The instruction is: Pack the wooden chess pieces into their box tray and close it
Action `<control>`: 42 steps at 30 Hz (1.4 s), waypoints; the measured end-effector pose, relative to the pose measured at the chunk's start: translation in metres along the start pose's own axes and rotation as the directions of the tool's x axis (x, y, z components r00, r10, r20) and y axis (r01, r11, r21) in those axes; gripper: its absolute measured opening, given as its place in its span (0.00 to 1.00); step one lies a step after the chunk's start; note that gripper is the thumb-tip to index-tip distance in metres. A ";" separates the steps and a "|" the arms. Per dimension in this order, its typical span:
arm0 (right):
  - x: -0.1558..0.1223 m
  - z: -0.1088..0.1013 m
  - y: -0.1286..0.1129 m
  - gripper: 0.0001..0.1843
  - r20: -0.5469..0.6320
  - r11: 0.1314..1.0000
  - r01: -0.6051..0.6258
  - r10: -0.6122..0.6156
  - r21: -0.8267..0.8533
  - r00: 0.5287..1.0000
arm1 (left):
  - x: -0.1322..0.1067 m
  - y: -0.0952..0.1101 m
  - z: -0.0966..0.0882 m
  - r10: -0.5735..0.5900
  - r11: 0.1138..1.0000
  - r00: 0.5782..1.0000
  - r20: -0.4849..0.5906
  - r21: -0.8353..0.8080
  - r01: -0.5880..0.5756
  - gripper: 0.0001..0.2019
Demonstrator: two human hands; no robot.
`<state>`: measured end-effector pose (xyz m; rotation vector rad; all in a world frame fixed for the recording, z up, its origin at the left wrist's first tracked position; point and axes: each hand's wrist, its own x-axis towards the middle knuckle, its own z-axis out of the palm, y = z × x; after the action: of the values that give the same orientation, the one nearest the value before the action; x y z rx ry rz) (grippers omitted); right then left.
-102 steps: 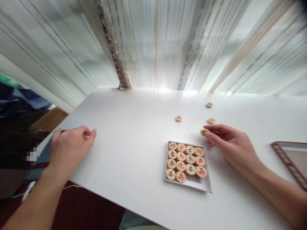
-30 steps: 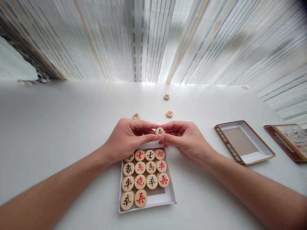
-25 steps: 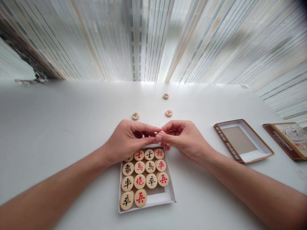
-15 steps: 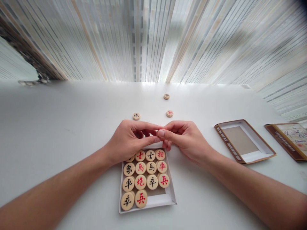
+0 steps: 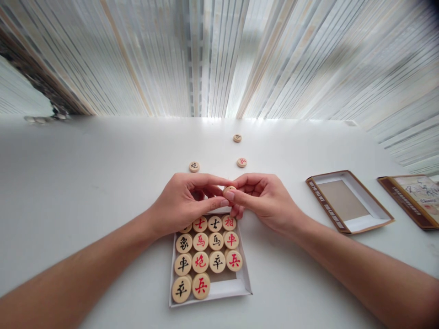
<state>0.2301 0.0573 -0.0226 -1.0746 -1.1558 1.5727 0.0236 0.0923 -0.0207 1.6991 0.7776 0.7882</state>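
Both hands meet over the far edge of a small white cardboard tray (image 5: 226, 289) that holds several round wooden chess pieces with red or black characters. My left hand (image 5: 183, 201) and my right hand (image 5: 265, 198) pinch one wooden chess piece (image 5: 228, 188) between their fingertips; only its edge shows. Three loose pieces lie farther back on the table: one with a black character (image 5: 194, 166), one with a red character (image 5: 242, 162) and one farther away (image 5: 237, 138).
The white table (image 5: 85, 183) runs back to striped curtains. To the right lie an open brown-edged box half (image 5: 348, 201) and a second brown box part with a picture (image 5: 413, 201) at the table's right edge.
The head turned and both hands came together over the tray. In the last second the piece has turned between the fingertips, from face up to nearly hidden; hands stay in place.
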 end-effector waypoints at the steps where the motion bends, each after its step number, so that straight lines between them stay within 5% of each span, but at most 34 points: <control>1: 0.000 -0.001 0.000 0.21 0.009 1.000 0.009 -0.009 -0.002 1.000 | 0.000 0.000 0.000 0.003 1.000 1.000 0.002 -0.022 -0.003 0.15; 10: -0.003 -0.002 0.009 0.13 -0.067 0.981 0.173 -0.179 -0.086 0.982 | 0.000 -0.002 0.000 0.018 0.998 0.990 -0.137 -0.052 -0.026 0.10; 15: -0.005 -0.001 0.011 0.07 -0.040 0.884 0.384 -0.408 -0.266 0.912 | -0.001 -0.001 0.000 0.063 0.998 0.987 -0.148 -0.013 -0.066 0.08; 19: -0.009 0.000 0.011 0.10 -0.085 0.846 0.401 -0.455 -0.351 0.886 | -0.002 0.000 0.001 0.048 0.998 0.985 -0.169 -0.039 -0.055 0.07; 28: -0.006 0.000 0.010 0.13 -0.113 0.982 0.188 -0.191 -0.032 0.975 | 0.000 -0.006 0.002 0.009 0.982 0.983 -0.184 -0.185 -0.044 0.11; 33: -0.003 -0.002 0.004 0.16 -0.018 0.998 0.024 -0.023 0.058 1.000 | 0.002 -0.004 -0.001 0.037 0.973 0.987 -0.156 -0.220 -0.071 0.10; 42: -0.003 -0.004 0.006 0.12 0.029 0.998 0.061 -0.060 -0.027 0.998 | 0.002 -0.007 -0.001 0.036 0.978 0.985 -0.167 -0.195 -0.069 0.09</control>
<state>0.2336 0.0543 -0.0292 -1.0289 -1.2214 1.5330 0.0230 0.0958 -0.0269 1.4939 0.7391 1.0175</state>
